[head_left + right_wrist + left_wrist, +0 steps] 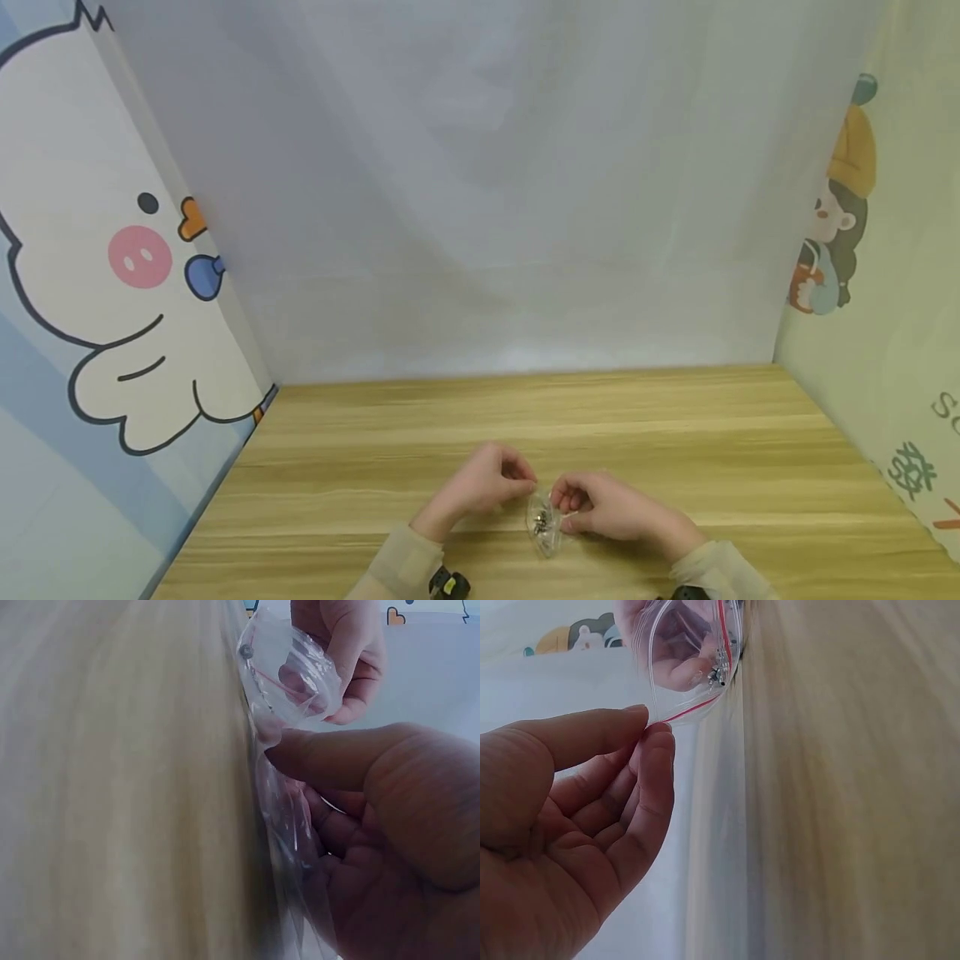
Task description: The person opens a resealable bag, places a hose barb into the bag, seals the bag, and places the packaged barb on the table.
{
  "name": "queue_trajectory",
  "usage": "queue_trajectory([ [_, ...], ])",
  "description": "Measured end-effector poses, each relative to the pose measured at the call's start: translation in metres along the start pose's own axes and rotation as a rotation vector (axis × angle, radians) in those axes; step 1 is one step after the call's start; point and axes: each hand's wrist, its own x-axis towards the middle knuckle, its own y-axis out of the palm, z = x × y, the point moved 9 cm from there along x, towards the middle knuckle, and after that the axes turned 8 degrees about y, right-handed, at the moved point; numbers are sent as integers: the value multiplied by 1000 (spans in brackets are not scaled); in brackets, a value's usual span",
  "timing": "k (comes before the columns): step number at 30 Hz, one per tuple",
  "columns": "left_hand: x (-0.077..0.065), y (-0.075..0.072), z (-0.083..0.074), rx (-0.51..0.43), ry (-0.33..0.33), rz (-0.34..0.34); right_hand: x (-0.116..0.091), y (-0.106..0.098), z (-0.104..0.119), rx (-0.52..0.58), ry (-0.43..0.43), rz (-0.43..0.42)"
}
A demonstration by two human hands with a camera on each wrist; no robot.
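Observation:
Between the two hands, close over the wood-grain table, is a small clear zip-lock bag (pixel 550 546) with a red seal line (pixel 691 710). Several small shiny metal pieces (pixel 541 522) lie inside it, too small to make out their kind. My left hand (pixel 486 481) pinches the bag's rim at the red line between thumb and fingertips. On the other side, my right hand (pixel 613 508) holds the plastic between thumb and curled fingers. In the left wrist view, the bag's mouth gapes between the hands. Crumpled plastic (pixel 296 825) runs down along the right fingers in the right wrist view.
The wooden table (pixel 360 433) reaches back to a pale grey curtain (pixel 480 208). A panel with a white cartoon bird (pixel 67 192) stands at left, a light green one (pixel 900 333) at right. Black devices (pixel 450 583) sit at both wrists.

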Motion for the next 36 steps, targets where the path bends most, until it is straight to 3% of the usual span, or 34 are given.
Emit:
queue_trajectory([
  [9, -2, -2, -3, 21, -10, 15, -2, -2, 5, 3, -29, 26],
  [20, -6, -3, -5, -50, -40, 23, -3, -2, 12, -34, -42, 31],
  [30, -10, -16, -5, -111, -96, -87, -5, -6, 25, 7, -88, -29],
  [36, -12, -24, -5, -126, -115, -128, -14, -8, 42, -100, -232, -159],
])
